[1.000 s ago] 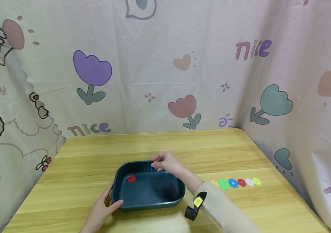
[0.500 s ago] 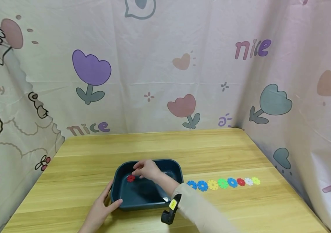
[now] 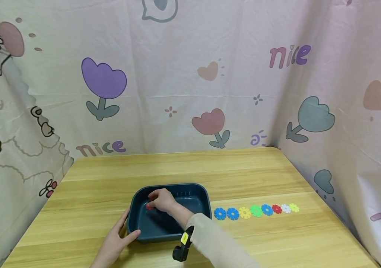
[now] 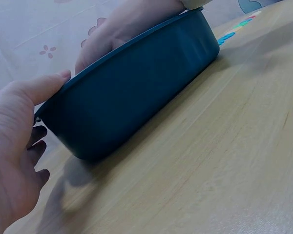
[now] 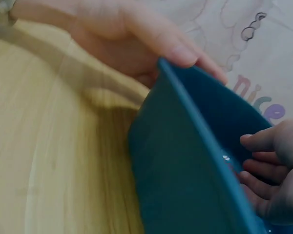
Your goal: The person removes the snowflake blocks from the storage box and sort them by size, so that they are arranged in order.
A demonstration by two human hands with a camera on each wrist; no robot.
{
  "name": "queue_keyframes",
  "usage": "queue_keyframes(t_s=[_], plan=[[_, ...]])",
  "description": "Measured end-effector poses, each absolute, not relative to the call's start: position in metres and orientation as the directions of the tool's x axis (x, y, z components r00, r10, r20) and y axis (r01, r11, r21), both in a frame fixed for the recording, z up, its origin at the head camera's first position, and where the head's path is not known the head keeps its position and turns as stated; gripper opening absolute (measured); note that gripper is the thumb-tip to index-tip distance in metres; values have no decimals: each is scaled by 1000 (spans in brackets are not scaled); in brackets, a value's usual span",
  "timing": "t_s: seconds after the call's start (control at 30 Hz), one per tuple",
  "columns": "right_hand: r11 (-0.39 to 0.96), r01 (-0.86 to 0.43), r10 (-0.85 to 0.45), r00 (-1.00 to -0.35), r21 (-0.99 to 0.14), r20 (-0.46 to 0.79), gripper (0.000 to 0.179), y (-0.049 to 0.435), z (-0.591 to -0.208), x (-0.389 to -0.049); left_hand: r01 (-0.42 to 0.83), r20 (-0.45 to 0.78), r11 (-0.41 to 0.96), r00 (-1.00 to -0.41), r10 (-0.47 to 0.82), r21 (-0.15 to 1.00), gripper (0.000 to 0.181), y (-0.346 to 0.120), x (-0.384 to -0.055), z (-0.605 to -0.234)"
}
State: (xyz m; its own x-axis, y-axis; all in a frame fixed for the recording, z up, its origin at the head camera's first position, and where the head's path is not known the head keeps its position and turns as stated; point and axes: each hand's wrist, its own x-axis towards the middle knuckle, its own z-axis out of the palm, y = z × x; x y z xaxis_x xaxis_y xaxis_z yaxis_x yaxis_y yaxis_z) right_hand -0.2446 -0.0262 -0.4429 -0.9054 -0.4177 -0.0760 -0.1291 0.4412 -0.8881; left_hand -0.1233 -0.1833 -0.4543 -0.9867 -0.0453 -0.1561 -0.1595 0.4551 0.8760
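Observation:
A dark teal plastic tub stands on the wooden table. My left hand grips its near left corner, thumb over the rim and fingers along the outside, as the left wrist view of the hand shows. Inside the tub, a red flower-shaped plastic disc lies on the floor at the left. My right hand reaches down into the tub, fingertips at this disc and partly covering it. In the right wrist view a gap shows between the right hand's thumb and loosely bent fingers; contact with the disc is unclear.
To the right of the tub, several flower-shaped discs lie in a row on the table: a blue disc, a yellow disc, a green disc, then more. A patterned cloth hangs behind.
My right hand has moved from the tub's far rim leftward and down into the tub, to the red disc. The left hand stays on the tub.

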Motion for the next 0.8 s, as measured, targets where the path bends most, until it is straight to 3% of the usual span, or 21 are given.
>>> queue_keyframes(t_s=[0.47, 0.8], plan=[[645, -381, -509, -861, -662, 0, 29, -30, -452, -243, -143, -141, 453, -989, -39, 880, 83, -185, -124, -456], [730, -421, -516, -856, -538, -31, 20, -33, -454, -241, -172, -172, 468, -984, -43, 867, 84, -184, -126, -457]])
